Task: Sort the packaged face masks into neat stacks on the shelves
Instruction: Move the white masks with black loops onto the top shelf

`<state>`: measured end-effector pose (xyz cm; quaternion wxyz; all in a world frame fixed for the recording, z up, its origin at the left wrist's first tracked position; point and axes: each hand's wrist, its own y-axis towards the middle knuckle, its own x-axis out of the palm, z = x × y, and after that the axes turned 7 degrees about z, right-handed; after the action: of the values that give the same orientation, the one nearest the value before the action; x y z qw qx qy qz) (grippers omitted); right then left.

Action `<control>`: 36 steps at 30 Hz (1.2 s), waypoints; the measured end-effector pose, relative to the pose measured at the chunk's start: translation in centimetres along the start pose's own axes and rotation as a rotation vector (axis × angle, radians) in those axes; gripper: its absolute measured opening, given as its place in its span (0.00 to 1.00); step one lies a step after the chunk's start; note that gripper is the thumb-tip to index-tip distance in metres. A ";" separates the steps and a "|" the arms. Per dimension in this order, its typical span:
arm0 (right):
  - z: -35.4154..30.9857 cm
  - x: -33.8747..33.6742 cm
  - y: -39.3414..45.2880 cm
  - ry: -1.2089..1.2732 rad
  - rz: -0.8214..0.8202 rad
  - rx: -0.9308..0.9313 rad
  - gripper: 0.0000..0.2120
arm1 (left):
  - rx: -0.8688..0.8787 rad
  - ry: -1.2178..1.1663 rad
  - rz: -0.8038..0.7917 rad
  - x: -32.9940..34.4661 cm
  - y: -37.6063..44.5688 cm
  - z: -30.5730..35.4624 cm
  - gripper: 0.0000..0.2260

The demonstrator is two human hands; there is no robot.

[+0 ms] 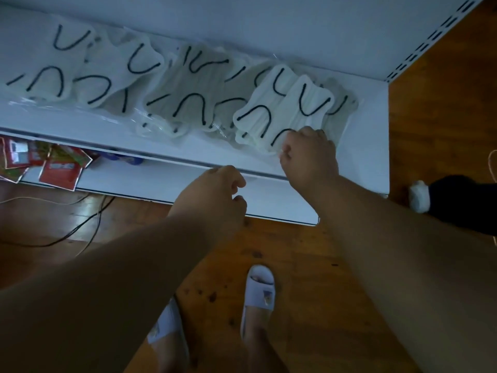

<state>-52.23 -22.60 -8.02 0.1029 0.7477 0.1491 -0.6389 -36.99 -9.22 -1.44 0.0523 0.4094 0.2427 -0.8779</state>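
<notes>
Several packaged face masks, pale with black ear loops, lie overlapping along the white shelf (371,146). A white pair (279,109) sits at the right end, a greyer pack (185,84) in the middle, and more white ones (64,63) at the left. My right hand (309,157) is over the near edge of the right-hand masks, fingers curled and pinching the clear wrapper of the nearest mask. My left hand (215,195) hovers in front of the shelf's front edge, fingers loosely curled, holding nothing.
A lower shelf (161,184) holds red snack packets (59,168) at the left. Cables (80,224) run over the wooden floor. My feet in white slippers (259,289) stand below. A dark-sleeved person's hand (419,196) is at the right edge. The slotted shelf upright (430,39) rises at upper right.
</notes>
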 end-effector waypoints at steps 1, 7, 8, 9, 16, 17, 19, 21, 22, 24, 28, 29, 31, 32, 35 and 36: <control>0.0 -0.1 -0.4 0.081 0.051 0.006 0.04 | -0.053 -0.039 -0.010 0.1 0.4 0.0 0.10; -4.0 -3.4 -2.9 0.585 0.054 -0.243 0.03 | -0.666 -1.096 -0.166 -1.7 3.1 -0.2 0.28; -4.9 -3.6 -3.2 0.596 -0.033 -0.323 0.05 | -0.705 -1.229 -0.216 -2.1 3.5 -0.6 0.29; -5.6 -3.6 -3.4 0.601 -0.114 -0.384 0.08 | -0.711 -1.288 -0.236 -2.5 3.6 -0.7 0.26; -4.2 -0.3 1.1 0.280 -0.068 -0.114 0.22 | -0.610 -0.789 0.056 -2.3 4.8 -2.1 0.15; -3.9 0.3 1.8 0.214 -0.141 -0.084 0.28 | -0.592 -0.771 0.074 -2.3 4.9 -2.4 0.16; -3.7 1.1 2.6 0.106 -0.183 -0.101 0.31 | -0.551 -0.736 0.126 -2.4 5.1 -2.9 0.18; -3.9 1.3 2.7 0.040 -0.085 -0.148 0.20 | -0.547 -0.744 0.159 -2.4 4.8 -3.2 0.19; -4.0 1.1 2.5 0.031 -0.022 -0.153 0.13 | -0.566 -0.773 0.179 -2.3 4.8 -3.3 0.19; -4.1 0.7 2.1 0.127 0.084 -0.099 0.05 | -0.602 -0.817 0.178 -2.7 4.8 -2.8 0.19; -5.0 -1.3 0.9 0.484 0.184 0.147 0.05 | -0.668 -0.917 0.175 -4.1 5.1 -2.5 0.22; -5.7 -1.8 0.4 0.546 0.210 0.155 0.05 | -0.662 -0.892 0.158 -4.1 5.3 -2.7 0.25; -7.3 -2.8 -0.9 0.671 0.201 0.084 0.05 | -0.756 -1.305 -0.007 -4.3 5.5 -3.2 0.22; -8.2 -3.0 -1.5 0.715 0.150 0.016 0.04 | -0.727 -1.373 -0.091 -4.5 5.5 -3.2 0.22; -10.6 -3.2 -3.6 0.675 -0.041 -0.236 0.03 | -0.702 -1.479 -0.158 -4.8 5.7 -4.2 0.24; -11.0 -3.0 -4.1 0.680 -0.079 -0.279 0.03 | -0.724 -1.428 -0.140 -5.0 5.7 -4.6 0.20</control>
<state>-43.88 -15.29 -3.08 0.1239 0.8897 0.2890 -0.3311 -28.88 -12.63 -2.40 0.2691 -0.3096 0.4456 -0.7957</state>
